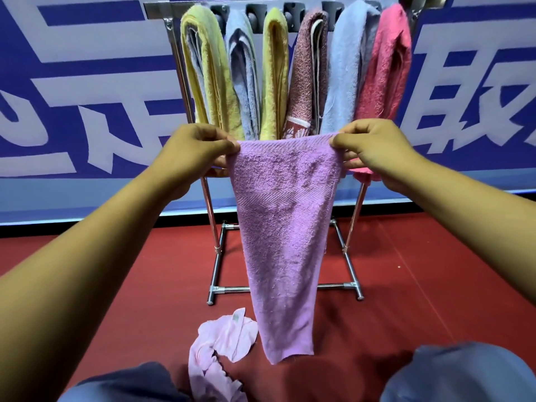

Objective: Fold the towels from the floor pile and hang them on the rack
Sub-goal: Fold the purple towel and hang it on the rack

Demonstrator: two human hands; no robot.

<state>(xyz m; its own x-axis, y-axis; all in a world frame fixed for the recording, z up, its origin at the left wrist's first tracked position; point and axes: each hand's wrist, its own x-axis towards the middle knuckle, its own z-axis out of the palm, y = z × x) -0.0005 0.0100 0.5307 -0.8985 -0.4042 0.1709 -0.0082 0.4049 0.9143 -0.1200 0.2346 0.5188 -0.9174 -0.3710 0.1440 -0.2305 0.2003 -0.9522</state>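
Observation:
A purple towel (285, 227) hangs lengthwise in front of me, its lower end just above the floor. My left hand (191, 152) pinches its top left corner and my right hand (374, 146) pinches its top right corner, holding the top edge stretched. Behind it stands the metal rack (216, 250), with several folded towels draped over its top: yellow (208, 76), blue, yellow, a patterned reddish one (304, 82), light blue and pink (388, 65). A pale pink towel (220, 349) lies crumpled on the red floor below the purple one.
A blue banner with white characters (87, 82) forms the wall behind the rack. The red floor (420, 285) stretches to both sides of the rack's base. My knees in blue trousers (458, 375) show at the bottom edge.

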